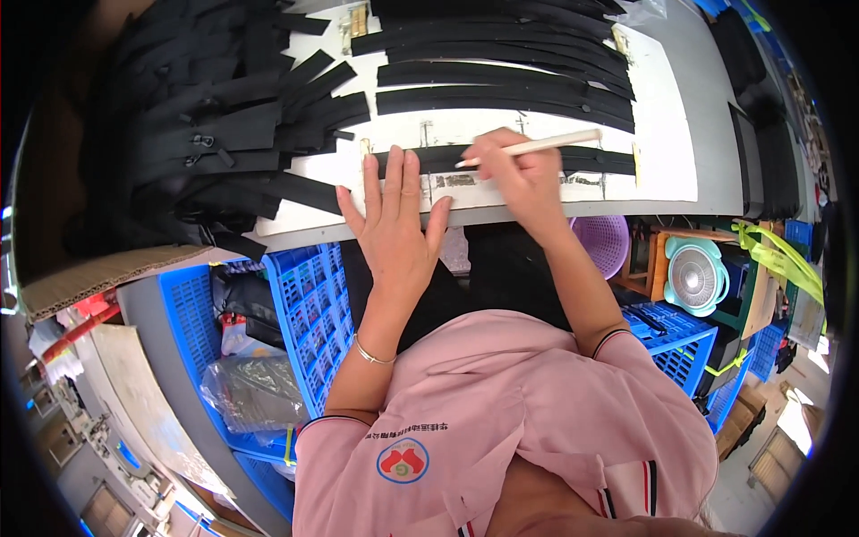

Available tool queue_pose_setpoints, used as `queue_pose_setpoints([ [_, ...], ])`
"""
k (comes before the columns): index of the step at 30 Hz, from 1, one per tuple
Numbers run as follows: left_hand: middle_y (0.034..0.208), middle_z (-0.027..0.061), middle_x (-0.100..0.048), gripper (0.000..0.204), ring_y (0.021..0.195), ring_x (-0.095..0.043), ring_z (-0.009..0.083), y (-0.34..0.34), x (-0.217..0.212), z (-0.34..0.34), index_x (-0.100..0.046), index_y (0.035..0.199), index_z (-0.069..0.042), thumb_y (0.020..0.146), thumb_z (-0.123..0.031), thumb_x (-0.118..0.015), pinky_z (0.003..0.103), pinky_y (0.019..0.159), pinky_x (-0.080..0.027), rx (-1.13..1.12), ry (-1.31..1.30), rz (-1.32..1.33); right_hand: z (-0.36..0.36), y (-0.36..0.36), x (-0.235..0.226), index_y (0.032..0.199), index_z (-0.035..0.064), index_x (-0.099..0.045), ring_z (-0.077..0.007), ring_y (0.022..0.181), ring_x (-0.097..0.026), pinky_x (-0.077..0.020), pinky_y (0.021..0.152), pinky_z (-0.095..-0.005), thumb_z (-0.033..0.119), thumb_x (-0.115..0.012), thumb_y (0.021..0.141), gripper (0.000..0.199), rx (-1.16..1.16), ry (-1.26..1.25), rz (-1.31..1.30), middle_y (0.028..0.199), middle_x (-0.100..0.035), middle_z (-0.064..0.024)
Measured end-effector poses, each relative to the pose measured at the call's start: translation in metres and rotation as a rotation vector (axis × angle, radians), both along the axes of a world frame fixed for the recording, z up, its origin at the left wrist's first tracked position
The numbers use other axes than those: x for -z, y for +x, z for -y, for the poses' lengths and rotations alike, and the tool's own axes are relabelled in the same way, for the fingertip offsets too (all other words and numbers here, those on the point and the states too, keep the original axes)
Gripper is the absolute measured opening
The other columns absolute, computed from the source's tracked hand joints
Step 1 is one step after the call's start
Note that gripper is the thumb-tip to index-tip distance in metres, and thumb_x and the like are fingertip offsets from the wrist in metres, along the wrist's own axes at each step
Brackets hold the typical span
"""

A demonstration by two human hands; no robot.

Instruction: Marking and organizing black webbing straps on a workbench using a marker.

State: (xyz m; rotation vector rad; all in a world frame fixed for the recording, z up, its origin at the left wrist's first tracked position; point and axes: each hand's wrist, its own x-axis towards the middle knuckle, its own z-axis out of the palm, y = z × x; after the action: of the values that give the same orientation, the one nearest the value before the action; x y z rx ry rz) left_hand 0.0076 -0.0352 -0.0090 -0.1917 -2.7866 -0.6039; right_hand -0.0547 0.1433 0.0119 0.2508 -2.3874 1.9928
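Note:
A black zipper strip (438,158) lies across a white board (667,134) near the table's front edge. Flat on the strip's left end rests my left hand (394,215), fingers stretched out. My right hand (528,183) grips a white marking pencil (559,141), its tip down at the strip near the middle. Dark marks show on the board just below the strip. Farther back, several more black strips (501,76) lie side by side on the same board. Small metal zipper pulls (204,140) show in the pile at the left.
A large heap of black zipper strips (179,116) covers the table's left side. Under the table stand a blue crate (309,313) at the left, a purple basket (601,242) and a turquoise fan (696,276) at the right. A black bundle (765,134) lies along the right edge.

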Motion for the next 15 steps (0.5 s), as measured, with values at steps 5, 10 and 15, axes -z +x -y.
queue_pose_setpoints([
  [5, 0.159, 0.0112, -0.048, 0.067, 0.154, -0.031, 0.0350, 0.000, 0.001, 0.002, -0.052, 0.151, -0.004, 0.096, -0.038, -0.070, 0.062, 0.124, -0.005, 0.002, -0.026, 0.004, -0.044, -0.003, -0.007, 0.090, -0.0010, -0.076, -0.0041, 0.058, -0.052, -0.0379, 0.053, -0.0226, 0.014, -0.063, 0.101, 0.022, 0.333, 0.194, -0.084, 0.062, -0.060, 0.0001],
  [10, 0.161, 0.0117, -0.045, 0.067, 0.155, -0.029, 0.0354, 0.001, 0.000, 0.004, -0.050, 0.152, -0.004, 0.098, -0.039, -0.067, 0.062, 0.123, -0.005, 0.011, -0.037, 0.038, -0.050, -0.002, 0.003, 0.092, -0.0009, -0.075, -0.0031, 0.063, -0.050, -0.0356, 0.056, -0.0222, 0.016, -0.061, 0.103, 0.025, 0.290, 0.132, -0.048, 0.069, -0.060, 0.0005],
  [15, 0.161, 0.0121, -0.044, 0.068, 0.156, -0.027, 0.0359, 0.000, -0.002, 0.006, -0.049, 0.153, -0.004, 0.098, -0.039, -0.067, 0.063, 0.123, -0.004, 0.020, -0.044, 0.052, -0.050, -0.002, 0.004, 0.091, -0.0011, -0.074, -0.0033, 0.061, -0.049, -0.0355, 0.054, -0.0223, 0.016, -0.062, 0.103, 0.024, 0.286, 0.164, -0.051, 0.067, -0.059, 0.0006],
])
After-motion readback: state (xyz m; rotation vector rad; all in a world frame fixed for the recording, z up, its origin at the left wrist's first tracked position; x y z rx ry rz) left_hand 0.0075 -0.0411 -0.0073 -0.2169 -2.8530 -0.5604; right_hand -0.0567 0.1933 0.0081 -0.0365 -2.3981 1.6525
